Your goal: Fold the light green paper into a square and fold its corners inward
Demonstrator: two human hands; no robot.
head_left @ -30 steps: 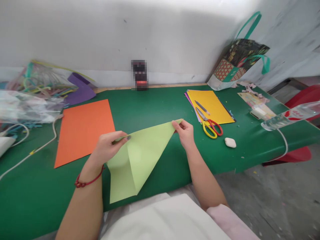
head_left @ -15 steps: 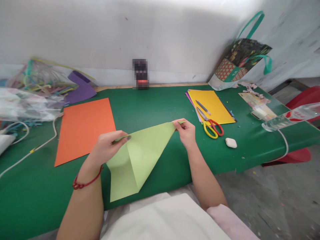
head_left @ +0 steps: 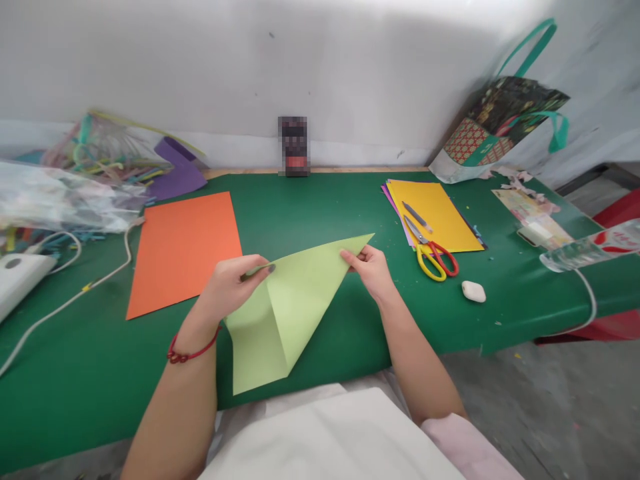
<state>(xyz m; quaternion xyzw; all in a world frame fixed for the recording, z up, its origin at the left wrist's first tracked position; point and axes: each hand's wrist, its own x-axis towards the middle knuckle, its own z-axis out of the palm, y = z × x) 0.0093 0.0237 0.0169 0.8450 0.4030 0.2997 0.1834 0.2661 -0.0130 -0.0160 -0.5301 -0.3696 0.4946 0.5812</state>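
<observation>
A light green sheet of paper [head_left: 300, 293] is held over the front of the table, one side folded across into a triangular flap. My left hand [head_left: 235, 285] pinches its upper edge near the fold's left end, thumb on top. At the flap's right side, just below the pointed corner, my right hand [head_left: 369, 270] grips the paper between thumb and fingers. The corner tip sticks out beyond that hand. Beneath the flap, the paper's lower left part hangs toward the table edge. An orange sheet [head_left: 185, 253] lies flat beside my left hand.
On the green table [head_left: 320, 207], scissors [head_left: 430, 257] and a utility knife [head_left: 417, 217] rest on yellow paper [head_left: 455, 220]. A white earbud case [head_left: 473, 291], a plastic bottle [head_left: 595, 247] and a patterned bag [head_left: 493, 137] are rightward. Left are a white cable [head_left: 75, 297] and craft-stick clutter [head_left: 100, 163].
My right hand has slid from the pointed corner to slightly below it, leaving the tip exposed. The left hand keeps its pinch. The whole view has shifted a little.
</observation>
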